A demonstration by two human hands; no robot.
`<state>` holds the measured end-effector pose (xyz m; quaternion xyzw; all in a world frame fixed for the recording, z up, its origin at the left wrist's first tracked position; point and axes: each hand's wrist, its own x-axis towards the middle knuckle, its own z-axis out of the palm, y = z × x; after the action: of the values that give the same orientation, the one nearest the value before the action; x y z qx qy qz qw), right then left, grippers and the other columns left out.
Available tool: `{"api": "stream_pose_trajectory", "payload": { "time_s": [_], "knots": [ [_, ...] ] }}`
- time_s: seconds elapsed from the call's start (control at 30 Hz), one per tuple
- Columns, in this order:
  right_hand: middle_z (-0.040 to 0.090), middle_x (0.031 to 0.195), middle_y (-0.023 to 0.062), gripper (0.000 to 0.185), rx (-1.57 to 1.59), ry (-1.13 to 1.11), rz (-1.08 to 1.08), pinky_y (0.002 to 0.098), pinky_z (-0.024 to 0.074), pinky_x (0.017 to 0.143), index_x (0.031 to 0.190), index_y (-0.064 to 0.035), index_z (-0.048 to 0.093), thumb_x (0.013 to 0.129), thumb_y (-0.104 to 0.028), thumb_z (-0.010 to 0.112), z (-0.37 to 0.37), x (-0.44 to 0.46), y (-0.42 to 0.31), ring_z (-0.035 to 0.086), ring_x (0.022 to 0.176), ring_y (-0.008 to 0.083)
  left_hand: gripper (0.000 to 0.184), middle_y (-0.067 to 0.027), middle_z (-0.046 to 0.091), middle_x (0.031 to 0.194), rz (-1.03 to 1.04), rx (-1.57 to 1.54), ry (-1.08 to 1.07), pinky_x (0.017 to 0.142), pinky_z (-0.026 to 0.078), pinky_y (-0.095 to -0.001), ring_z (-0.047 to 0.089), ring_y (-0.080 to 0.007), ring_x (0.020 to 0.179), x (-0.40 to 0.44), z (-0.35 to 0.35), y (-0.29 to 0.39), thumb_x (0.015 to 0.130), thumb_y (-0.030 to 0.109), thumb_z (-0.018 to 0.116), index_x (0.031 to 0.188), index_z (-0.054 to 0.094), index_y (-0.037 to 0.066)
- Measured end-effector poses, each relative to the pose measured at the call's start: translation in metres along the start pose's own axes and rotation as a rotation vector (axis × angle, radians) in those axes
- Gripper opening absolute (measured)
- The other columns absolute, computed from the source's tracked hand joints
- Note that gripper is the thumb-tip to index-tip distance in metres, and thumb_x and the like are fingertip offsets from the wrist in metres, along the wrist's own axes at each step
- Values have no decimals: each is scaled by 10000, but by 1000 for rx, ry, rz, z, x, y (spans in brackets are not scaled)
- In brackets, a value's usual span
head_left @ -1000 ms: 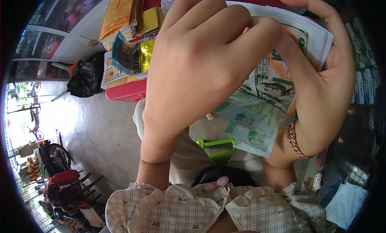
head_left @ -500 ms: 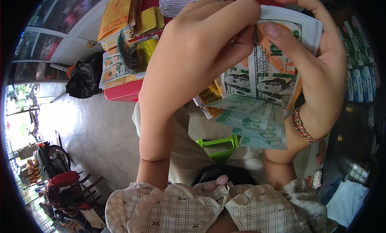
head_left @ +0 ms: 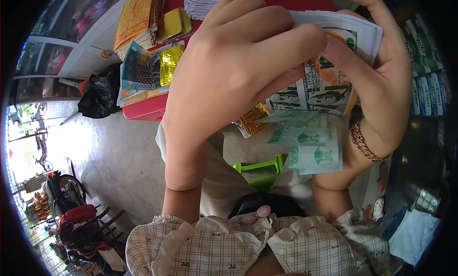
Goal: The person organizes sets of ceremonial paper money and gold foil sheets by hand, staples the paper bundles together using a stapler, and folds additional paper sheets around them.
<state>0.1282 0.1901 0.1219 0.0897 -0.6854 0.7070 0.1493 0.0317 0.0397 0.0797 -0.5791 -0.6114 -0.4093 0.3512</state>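
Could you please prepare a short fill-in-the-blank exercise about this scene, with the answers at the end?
The woven bracelet circles the person's ____ wrist.
In the picture, the plastic frame below the printed notes is bright ____.
The crumpled bag left of the table is coloured ____.

Missing words: right; green; black.

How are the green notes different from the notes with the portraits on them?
The green notes are mostly pale green, while the portrait notes are black, white and orange. The green notes dangle lower, while the portrait notes sit higher, partly covered by the left hand. Both look like printed paper.
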Motion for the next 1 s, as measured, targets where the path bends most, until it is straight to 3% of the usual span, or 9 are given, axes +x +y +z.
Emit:
{"api": "stream_pose_trajectory", "payload": {
  "time_s": [0.27, 0.33, 0.47, 0.6, 0.7, 0.8, 0.9, 0.97, 1.0],
  "knots": [
    [655, 942, 142, 419, -353, 340, 0, 205, 521, 668, 1194, 15, 429, 847, -30, 661, 24, 6, 0, 637, 822, 110, 213, -51, 607, 767, 62, 303, -364, 593, 448, -270, 560, -163, 650, 17, -23, 5, 670, 20, 733, 853, 626, 42],
    [650, 972, 149, 465, -131, 107, -62, 226, 523, 704, 1213, 17, 424, 829, -38, 681, 4, 5, 0, 635, 867, 121, 201, -44, 615, 778, -128, 67, -307, 599, 450, -263, 567, -151, 660, 16, -22, 5, 692, 41, 729, 867, 630, 40],
    [651, 929, 120, 593, -194, 301, -344, 261, 519, 723, 1286, 17, 376, 794, -47, 703, 8, 15, 22, 638, 845, 135, 184, -31, 630, 802, -497, -398, -170, 610, 454, -250, 581, -125, 680, 13, -17, 5, 738, 82, 723, 895, 637, 35],
    [640, 882, 105, 643, -37, 210, -321, 263, 512, 733, 1327, 4, 325, 801, -45, 692, 1, 21, 21, 633, 815, 135, 181, -17, 645, 825, -838, -877, -5, 620, 457, -237, 594, -100, 699, 9, -12, 6, 784, 123, 716, 922, 644, 31],
    [629, 864, 106, 695, -44, 208, -661, 263, 507, 728, 1358, -17, 268, 802, -39, 685, 10, 25, 31, 626, 802, 141, 188, -7, 657, 842, -1074, -1248, 129, 628, 460, -227, 605, -81, 714, 8, -10, 7, 818, 154, 711, 943, 649, 27],
    [632, 889, 77, 514, -69, 319, -513, 245, 498, 722, 1273, -18, 405, 832, -36, 668, 19, 22, 20, 618, 812, 128, 187, -46, 664, 879, -1124, -1083, 157, 643, 481, -218, 621, -97, 735, 17, -21, 19, 856, 153, 672, 967, 660, 3],
    [622, 1023, 95, 338, -427, 393, -750, 243, 476, 806, 1072, 0, 578, 771, -11, 731, 12, 24, 28, 600, 937, 141, 223, -41, 668, 870, -1157, -1000, 135, 644, 474, -193, 614, -67, 726, 17, -25, 21, 885, 180, 657, 993, 658, -15],
    [599, 1021, 107, 296, -1295, 432, -743, 272, 462, 804, 965, -17, 627, 705, 2, 768, 18, 18, 13, 591, 953, 184, 218, -31, 665, 839, -1142, -885, 111, 633, 461, -183, 599, -52, 699, 17, -24, 20, 878, 174, 665, 988, 658, -14],
    [619, 970, 104, 204, -1168, 447, -758, 282, 464, 768, 867, -15, 651, 696, 1, 761, 21, 21, 18, 608, 894, 202, 218, -18, 658, 817, -1073, -721, 79, 626, 450, -178, 580, -37, 694, 15, -23, 20, 880, 173, 664, 988, 657, -16]
  ]
}}
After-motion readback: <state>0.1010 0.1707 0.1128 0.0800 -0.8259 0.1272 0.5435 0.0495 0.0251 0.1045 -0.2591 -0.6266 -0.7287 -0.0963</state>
